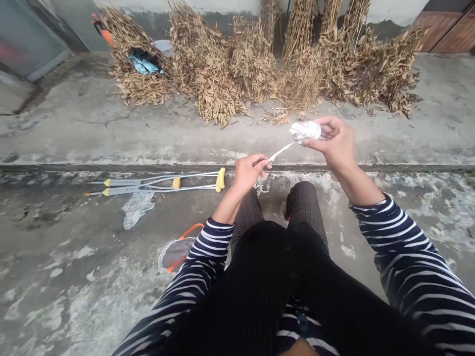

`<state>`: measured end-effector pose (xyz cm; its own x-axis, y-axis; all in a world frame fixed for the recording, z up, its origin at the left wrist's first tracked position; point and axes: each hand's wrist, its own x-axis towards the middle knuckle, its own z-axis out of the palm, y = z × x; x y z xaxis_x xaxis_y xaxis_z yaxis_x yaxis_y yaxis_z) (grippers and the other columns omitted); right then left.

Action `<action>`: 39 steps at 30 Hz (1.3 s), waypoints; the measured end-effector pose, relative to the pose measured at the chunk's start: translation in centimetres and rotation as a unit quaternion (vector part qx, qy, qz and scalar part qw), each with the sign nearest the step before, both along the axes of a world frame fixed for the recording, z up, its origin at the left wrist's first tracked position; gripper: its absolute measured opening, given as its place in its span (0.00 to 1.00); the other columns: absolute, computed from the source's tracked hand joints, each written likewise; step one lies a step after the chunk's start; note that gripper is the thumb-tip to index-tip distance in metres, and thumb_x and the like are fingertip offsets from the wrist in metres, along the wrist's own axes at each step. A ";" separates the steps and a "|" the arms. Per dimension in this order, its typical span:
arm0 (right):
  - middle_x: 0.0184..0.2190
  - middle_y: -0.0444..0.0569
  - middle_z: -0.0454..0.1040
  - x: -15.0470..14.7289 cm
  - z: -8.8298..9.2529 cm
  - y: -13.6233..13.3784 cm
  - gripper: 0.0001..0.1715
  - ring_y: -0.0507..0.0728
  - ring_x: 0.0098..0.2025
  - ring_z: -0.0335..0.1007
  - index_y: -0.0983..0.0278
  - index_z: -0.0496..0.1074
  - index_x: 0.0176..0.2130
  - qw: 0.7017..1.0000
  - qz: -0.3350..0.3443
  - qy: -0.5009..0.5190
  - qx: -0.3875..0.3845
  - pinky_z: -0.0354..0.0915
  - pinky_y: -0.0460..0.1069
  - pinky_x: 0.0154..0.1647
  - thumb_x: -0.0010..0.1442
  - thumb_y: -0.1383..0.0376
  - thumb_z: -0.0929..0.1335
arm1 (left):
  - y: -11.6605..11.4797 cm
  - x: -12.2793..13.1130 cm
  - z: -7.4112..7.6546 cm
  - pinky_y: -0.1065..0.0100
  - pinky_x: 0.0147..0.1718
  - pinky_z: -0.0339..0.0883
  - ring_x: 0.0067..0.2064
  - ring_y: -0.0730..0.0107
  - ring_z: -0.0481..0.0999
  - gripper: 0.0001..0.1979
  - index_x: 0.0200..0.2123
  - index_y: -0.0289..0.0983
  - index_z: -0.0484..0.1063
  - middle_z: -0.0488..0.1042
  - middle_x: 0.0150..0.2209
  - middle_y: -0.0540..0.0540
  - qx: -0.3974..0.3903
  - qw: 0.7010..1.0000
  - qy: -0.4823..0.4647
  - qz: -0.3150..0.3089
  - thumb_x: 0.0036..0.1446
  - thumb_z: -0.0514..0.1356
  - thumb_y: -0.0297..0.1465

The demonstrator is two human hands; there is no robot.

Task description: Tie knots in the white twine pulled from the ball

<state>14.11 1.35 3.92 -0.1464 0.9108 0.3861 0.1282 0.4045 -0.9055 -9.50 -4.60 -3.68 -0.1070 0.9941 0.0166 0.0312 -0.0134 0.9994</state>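
Observation:
My right hand (336, 141) grips a bundle of white cord (305, 132), thumb below and fingers behind it, held out in front of me. From the bundle a single white strand (281, 153) runs down and left, pulled straight. Its other end is pinched between the thumb and fingers of my left hand (252, 170), which sits lower, above my left knee. A short loose bit of the strand dangles under the left fingers near the pavement edge.
A pair of crutches (159, 184) with yellow pads lies at left, with a clear plastic bag (137, 207) beside it. A grey bag with orange handles (174, 252) rests by my left arm. Dried plant bundles (218, 69) lean on the wall beyond a low concrete step (111, 143).

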 end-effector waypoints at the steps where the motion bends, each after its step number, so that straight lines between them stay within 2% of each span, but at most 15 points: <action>1: 0.44 0.49 0.82 0.1 0.0 0.1 0.28 0.64 0.51 0.81 0.58 0.73 0.42 1.000 0.004 -0.004 0.005 0.78 0.63 0.59 0.44 0.61 0.84 | 0.0 0.2 0.0 0.71 0.26 0.68 0.23 0.75 0.74 0.11 0.33 0.33 0.79 0.81 0.29 0.47 -0.013 0.999 -0.047 -0.008 0.56 0.70 0.36; 3: 0.45 0.50 0.81 0.2 0.0 0.1 0.27 0.64 0.53 0.80 0.58 0.74 0.43 1.000 0.012 -0.013 0.009 0.77 0.63 0.60 0.46 0.62 0.83 | 0.0 0.6 -0.2 0.72 0.26 0.69 0.24 0.75 0.75 0.15 0.33 0.32 0.77 0.80 0.28 0.47 -0.049 0.990 -0.128 -0.042 0.51 0.74 0.37; 5: 0.45 0.50 0.81 0.3 0.1 0.1 0.27 0.64 0.53 0.80 0.58 0.74 0.43 1.000 0.012 -0.013 0.007 0.77 0.63 0.60 0.45 0.62 0.83 | -0.1 0.8 -0.4 0.73 0.24 0.67 0.23 0.77 0.73 0.19 0.33 0.31 0.77 0.78 0.27 0.47 -0.092 0.975 -0.174 -0.102 0.46 0.77 0.38; 7: 0.45 0.49 0.81 0.3 0.0 0.2 0.28 0.64 0.51 0.80 0.58 0.74 0.42 1.000 0.004 -0.005 0.004 0.77 0.64 0.60 0.44 0.62 0.84 | -0.4 1.0 -0.6 0.74 0.23 0.66 0.23 0.78 0.72 0.22 0.35 0.30 0.77 0.77 0.27 0.48 -0.111 0.960 -0.198 -0.165 0.45 0.78 0.40; 9: 0.44 0.49 0.82 0.4 -0.2 0.4 0.28 0.64 0.50 0.81 0.58 0.73 0.41 1.000 0.000 0.000 0.001 0.77 0.64 0.60 0.43 0.62 0.84 | -0.7 1.1 -0.6 0.74 0.23 0.66 0.23 0.79 0.72 0.24 0.36 0.30 0.77 0.77 0.27 0.48 -0.100 0.949 -0.222 -0.202 0.47 0.78 0.43; 14: 0.43 0.50 0.81 0.4 -0.8 0.8 0.28 0.64 0.51 0.80 0.59 0.73 0.41 1.000 0.006 -0.002 -0.002 0.78 0.64 0.57 0.44 0.62 0.84 | -1.1 1.6 0.2 0.76 0.19 0.58 0.19 0.81 0.65 0.24 0.34 0.32 0.74 0.70 0.21 0.53 -0.096 0.934 -0.283 -0.196 0.47 0.78 0.43; 17: 0.44 0.49 0.80 0.0 -0.4 0.2 0.28 0.64 0.51 0.80 0.59 0.73 0.42 1.000 0.015 0.006 0.005 0.79 0.62 0.57 0.44 0.62 0.83 | -1.2 2.0 -0.2 0.78 0.16 0.50 0.17 0.84 0.59 0.23 0.35 0.33 0.73 0.66 0.18 0.57 -0.125 0.916 -0.317 -0.212 0.46 0.78 0.41; 20: 0.44 0.48 0.81 -0.9 0.7 -1.1 0.29 0.63 0.49 0.80 0.59 0.74 0.42 0.999 0.051 0.004 0.002 0.81 0.60 0.52 0.43 0.60 0.84 | -1.1 2.5 -1.4 0.80 0.14 0.46 0.15 0.84 0.55 0.24 0.36 0.33 0.73 0.64 0.16 0.57 -0.160 0.893 -0.324 -0.269 0.46 0.78 0.41; 23: 0.42 0.48 0.81 -2.0 1.8 -2.3 0.29 0.62 0.46 0.81 0.59 0.75 0.42 0.995 0.098 -0.010 -0.015 0.82 0.58 0.47 0.42 0.58 0.85 | -0.6 3.4 -2.3 0.79 0.13 0.46 0.14 0.84 0.55 0.25 0.34 0.33 0.73 0.65 0.15 0.55 -0.189 0.863 -0.298 -0.361 0.45 0.78 0.44; 26: 0.41 0.47 0.81 -2.5 2.5 -2.5 0.30 0.61 0.45 0.81 0.60 0.76 0.40 0.991 0.133 -0.025 -0.026 0.83 0.57 0.45 0.41 0.57 0.86 | -0.1 4.1 -1.8 0.78 0.12 0.47 0.12 0.82 0.58 0.28 0.32 0.32 0.73 0.68 0.16 0.52 -0.203 0.825 -0.257 -0.461 0.44 0.78 0.48; 29: 0.40 0.47 0.81 -2.4 2.6 -2.0 0.31 0.61 0.44 0.81 0.60 0.77 0.40 0.988 0.152 -0.028 -0.032 0.82 0.57 0.47 0.39 0.56 0.86 | -0.1 4.1 -0.2 0.78 0.12 0.50 0.12 0.80 0.62 0.29 0.31 0.32 0.74 0.72 0.17 0.48 -0.192 0.802 -0.235 -0.515 0.45 0.78 0.51; 34: 0.40 0.47 0.82 -1.8 1.8 -1.3 0.31 0.61 0.45 0.81 0.60 0.76 0.40 0.986 0.157 -0.004 -0.052 0.81 0.58 0.50 0.39 0.57 0.86 | -1.4 3.4 1.8 0.75 0.11 0.56 0.12 0.74 0.67 0.29 0.29 0.32 0.73 0.75 0.19 0.44 -0.146 0.803 -0.276 -0.508 0.48 0.76 0.52; 36: 0.41 0.47 0.82 -1.8 1.3 -1.2 0.32 0.61 0.46 0.81 0.60 0.76 0.40 0.988 0.147 0.000 -0.056 0.81 0.58 0.50 0.38 0.57 0.86 | -2.0 3.3 1.7 0.75 0.11 0.57 0.13 0.73 0.68 0.27 0.31 0.33 0.72 0.76 0.20 0.45 -0.131 0.808 -0.308 -0.485 0.50 0.75 0.51; 39: 0.41 0.47 0.82 -2.1 0.9 -0.9 0.33 0.62 0.47 0.81 0.59 0.76 0.40 0.991 0.123 0.010 -0.051 0.81 0.59 0.52 0.38 0.55 0.87 | -2.4 3.6 0.6 0.76 0.12 0.57 0.13 0.74 0.68 0.26 0.37 0.32 0.74 0.77 0.21 0.46 -0.123 0.827 -0.331 -0.437 0.52 0.75 0.48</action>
<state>11.96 0.42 4.86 -0.3616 0.8833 0.2983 0.0181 0.3265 -0.9450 -5.94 -6.95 -3.12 0.7495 0.6614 0.0280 -0.4380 0.4637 0.7701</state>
